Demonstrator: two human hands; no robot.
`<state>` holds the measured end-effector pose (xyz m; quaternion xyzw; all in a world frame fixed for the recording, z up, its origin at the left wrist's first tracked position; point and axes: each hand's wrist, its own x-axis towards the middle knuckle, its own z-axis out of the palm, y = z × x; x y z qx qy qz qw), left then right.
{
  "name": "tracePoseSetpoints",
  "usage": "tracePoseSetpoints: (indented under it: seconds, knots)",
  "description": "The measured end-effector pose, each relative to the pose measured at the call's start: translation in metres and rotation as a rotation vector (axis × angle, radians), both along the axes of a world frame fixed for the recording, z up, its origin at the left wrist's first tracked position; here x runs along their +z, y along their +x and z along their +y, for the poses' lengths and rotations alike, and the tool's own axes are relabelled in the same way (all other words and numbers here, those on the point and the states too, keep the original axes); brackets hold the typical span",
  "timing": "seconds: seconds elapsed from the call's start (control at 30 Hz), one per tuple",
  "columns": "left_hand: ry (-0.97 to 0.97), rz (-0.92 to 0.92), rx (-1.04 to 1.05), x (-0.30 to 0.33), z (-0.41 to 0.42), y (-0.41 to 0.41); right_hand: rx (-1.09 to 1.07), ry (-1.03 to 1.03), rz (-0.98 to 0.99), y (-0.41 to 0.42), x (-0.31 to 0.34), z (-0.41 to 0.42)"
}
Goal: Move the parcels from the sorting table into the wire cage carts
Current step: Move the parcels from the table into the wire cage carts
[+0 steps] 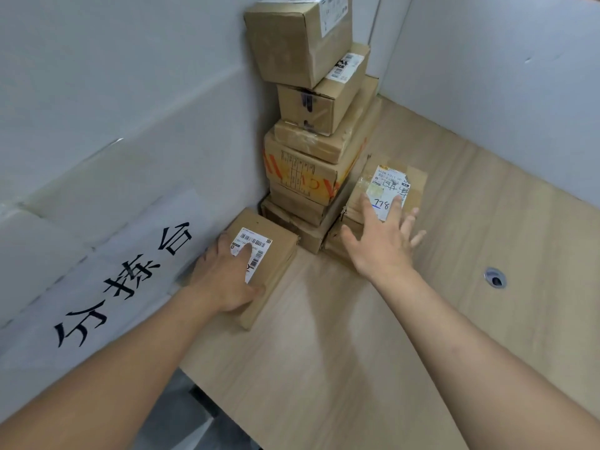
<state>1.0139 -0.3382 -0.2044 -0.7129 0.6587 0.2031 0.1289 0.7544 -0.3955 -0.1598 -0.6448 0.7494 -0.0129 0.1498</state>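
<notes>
Sorting table (373,368): pale wood-grain top, set into a corner of white walls. Round metal grommet hole (494,277) in the surface toward the right side.

Directly on the top, in the far corner: a stack of cardboard parcels (311,157), its bottom box crushed and torn at the edges, the upper boxes leaning against the left wall.

Near left, against the wall: a small flat parcel (276,251) with a white barcode label on top.

Just right of the stack, touching its base: a second low parcel (415,180), taped, bearing a white label with handwritten blue digits.
</notes>
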Motion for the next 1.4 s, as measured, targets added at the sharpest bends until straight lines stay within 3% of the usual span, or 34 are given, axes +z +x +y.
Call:
tracePoseSetpoints:
  seconds: [0.27, 0.47, 0.6, 0.83, 1.13, 1.4]
  knots:
    - [0.101, -0.082, 0.122, -0.02, 0.012, 0.002, -0.039, -0.099, -0.102, -0.025, -0.018, 0.009]
    - [0.178, 0.02, 0.197, -0.025, 0.024, -0.023, -0.24, -0.149, -0.126, -0.013, -0.015, -0.011]
    - [0.194, 0.052, 0.237, -0.025, 0.028, -0.026, -0.328, -0.068, -0.125, -0.013, -0.013, -0.018]
    - [0.102, 0.058, 0.22, -0.018, 0.046, -0.025, -0.218, -0.089, -0.043, -0.007, -0.007, 0.016]
    - [-0.006, 0.099, 0.193, 0.028, 0.098, -0.016, -0.171, -0.019, -0.081, 0.001, 0.02, 0.097]
    - [-0.073, 0.084, 0.315, 0.052, 0.154, -0.028, -0.071, -0.013, -0.061, 0.01, 0.038, 0.154]
